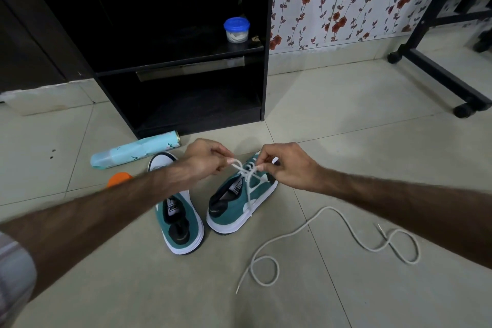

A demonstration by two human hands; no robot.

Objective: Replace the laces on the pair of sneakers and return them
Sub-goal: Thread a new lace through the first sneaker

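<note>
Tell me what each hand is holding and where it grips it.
Both hands pinch the white lace on the right sneaker: left hand one strand, right hand the other, just above the knot.

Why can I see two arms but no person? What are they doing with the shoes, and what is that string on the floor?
The camera sits on the person's head and looks down, so you see only their own arms reaching forward. The left hand and right hand each pinch a piece of the white lace on the right green sneaker, over the shoe's top, as if tying it. The left sneaker stands beside it; the arm hides its front, so I cannot see any lace there. The string is a loose lace lying curled on the tiled floor. Behind are a lying-down bottle, something orange, and a black shelf with a blue-lidded jar.
</note>
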